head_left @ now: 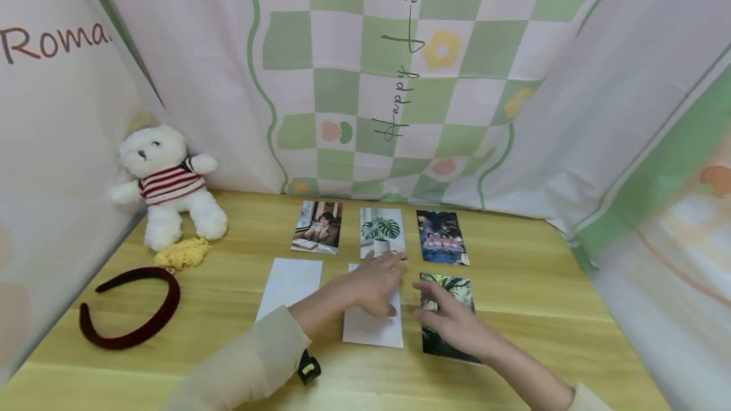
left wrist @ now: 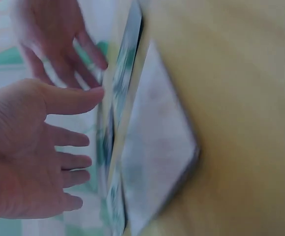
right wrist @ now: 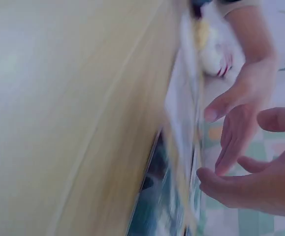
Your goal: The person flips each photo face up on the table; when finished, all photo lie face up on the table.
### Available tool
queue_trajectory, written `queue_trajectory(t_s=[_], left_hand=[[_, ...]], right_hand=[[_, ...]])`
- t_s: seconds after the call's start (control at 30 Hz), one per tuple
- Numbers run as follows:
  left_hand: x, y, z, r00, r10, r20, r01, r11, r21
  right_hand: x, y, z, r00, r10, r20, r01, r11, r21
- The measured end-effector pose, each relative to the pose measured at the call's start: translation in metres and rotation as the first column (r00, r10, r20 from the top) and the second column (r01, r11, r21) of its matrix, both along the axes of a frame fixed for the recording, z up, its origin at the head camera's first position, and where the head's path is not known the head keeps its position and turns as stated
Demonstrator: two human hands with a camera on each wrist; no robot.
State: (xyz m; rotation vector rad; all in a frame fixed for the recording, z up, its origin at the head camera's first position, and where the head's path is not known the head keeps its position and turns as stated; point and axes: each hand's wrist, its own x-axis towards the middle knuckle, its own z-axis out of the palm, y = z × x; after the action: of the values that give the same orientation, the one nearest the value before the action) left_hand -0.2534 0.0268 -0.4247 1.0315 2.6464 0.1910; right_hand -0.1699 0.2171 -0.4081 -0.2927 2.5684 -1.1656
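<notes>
My left hand (head_left: pixel 374 283) is over the middle white card (head_left: pixel 371 330), its fingers extended toward the picture card of a potted plant (head_left: pixel 381 224). It holds nothing; in the left wrist view its palm and spread fingers (left wrist: pixel 73 161) show above the cards. My right hand (head_left: pixel 457 325), also holding nothing, is above the dark green foliage card (head_left: pixel 457 284) and covers part of it. Another white card (head_left: pixel 291 281) lies under the left forearm's line. At the back are a card of a seated person (head_left: pixel 317 227) and one of people in water (head_left: pixel 442 238).
On the left a white teddy bear (head_left: pixel 174 186) in a striped top sits by the curtain. Before it lie a yellow fluffy item (head_left: pixel 183 254) and a dark red headband (head_left: pixel 168 303). The wooden table (head_left: pixel 548 309) meets a checkered curtain (head_left: pixel 388 94) at the back.
</notes>
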Motion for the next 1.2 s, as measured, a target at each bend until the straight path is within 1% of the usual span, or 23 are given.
queue_trajectory(t_s=[0.07,0.1,0.17,0.23,0.3,0.33,0.4,0.47,0.5,0.53,0.57,0.7,0.73,0.8,0.9,1.0,1.1,1.2], left_hand=[[-0.003,-0.013,0.006,1.0,0.013,0.008,-0.013,1.0,-0.026],[-0.003,-0.019,0.008,1.0,0.019,0.012,-0.019,0.999,-0.04],[-0.003,-0.03,0.012,0.999,0.025,0.022,-0.023,0.997,-0.074],[-0.001,-0.039,0.015,0.999,0.028,0.024,-0.025,0.992,-0.121],[0.003,-0.044,0.014,1.0,0.024,0.019,-0.02,0.985,-0.173],[0.002,-0.046,0.008,1.0,0.018,0.02,-0.014,0.982,-0.19],[0.006,-0.049,0.005,1.0,0.016,0.019,-0.011,0.974,-0.224],[0.008,-0.05,0.0,1.0,0.015,0.022,-0.009,0.971,-0.24],[0.01,-0.051,-0.002,0.999,0.018,0.027,-0.011,0.97,-0.241],[0.008,-0.052,-0.009,1.0,0.014,0.022,-0.009,0.972,-0.237],[0.011,-0.052,-0.01,1.0,0.016,0.019,-0.012,0.972,-0.235],[0.013,-0.054,-0.015,1.0,0.021,0.01,-0.018,0.975,-0.22],[0.013,-0.055,-0.015,1.0,0.021,0.01,-0.019,0.977,-0.214],[0.017,-0.055,-0.007,0.999,0.031,0.011,-0.028,0.977,-0.212],[0.018,-0.058,-0.009,0.999,0.037,0.014,-0.034,0.981,-0.19],[0.018,-0.061,-0.011,0.999,0.045,0.025,-0.04,0.986,-0.163],[0.018,-0.063,-0.013,0.998,0.049,0.037,-0.043,0.99,-0.136],[0.018,-0.066,-0.014,0.998,0.044,0.039,-0.039,0.992,-0.117]], right_hand=[[-0.002,-0.009,0.005,0.993,-0.032,0.11,0.041,0.996,-0.081],[-0.003,-0.013,0.007,0.989,-0.046,0.138,0.06,0.994,-0.095],[-0.005,-0.021,0.009,0.984,-0.067,0.168,0.085,0.991,-0.103],[-0.008,-0.027,0.007,0.981,-0.077,0.176,0.097,0.99,-0.104],[-0.011,-0.031,0.004,0.982,-0.091,0.168,0.107,0.99,-0.092],[-0.013,-0.032,0.001,0.983,-0.098,0.158,0.112,0.99,-0.081],[-0.016,-0.034,-0.003,0.984,-0.105,0.147,0.116,0.991,-0.072],[-0.017,-0.034,-0.006,0.983,-0.113,0.143,0.124,0.99,-0.07],[-0.018,-0.034,-0.007,0.983,-0.113,0.144,0.125,0.99,-0.072],[-0.018,-0.035,-0.008,0.983,-0.111,0.144,0.123,0.99,-0.075],[-0.018,-0.035,-0.009,0.984,-0.108,0.145,0.12,0.99,-0.079],[-0.018,-0.036,-0.01,0.983,-0.112,0.145,0.125,0.989,-0.085],[-0.018,-0.036,-0.01,0.982,-0.118,0.145,0.131,0.988,-0.084],[-0.018,-0.037,-0.01,0.98,-0.135,0.145,0.148,0.985,-0.084],[-0.019,-0.037,-0.011,0.977,-0.149,0.15,0.163,0.982,-0.092],[-0.019,-0.037,-0.011,0.973,-0.149,0.174,0.173,0.976,-0.133],[-0.02,-0.036,-0.011,0.963,-0.162,0.214,0.204,0.959,-0.194],[-0.022,-0.034,-0.013,0.954,-0.183,0.238,0.238,0.944,-0.23]])
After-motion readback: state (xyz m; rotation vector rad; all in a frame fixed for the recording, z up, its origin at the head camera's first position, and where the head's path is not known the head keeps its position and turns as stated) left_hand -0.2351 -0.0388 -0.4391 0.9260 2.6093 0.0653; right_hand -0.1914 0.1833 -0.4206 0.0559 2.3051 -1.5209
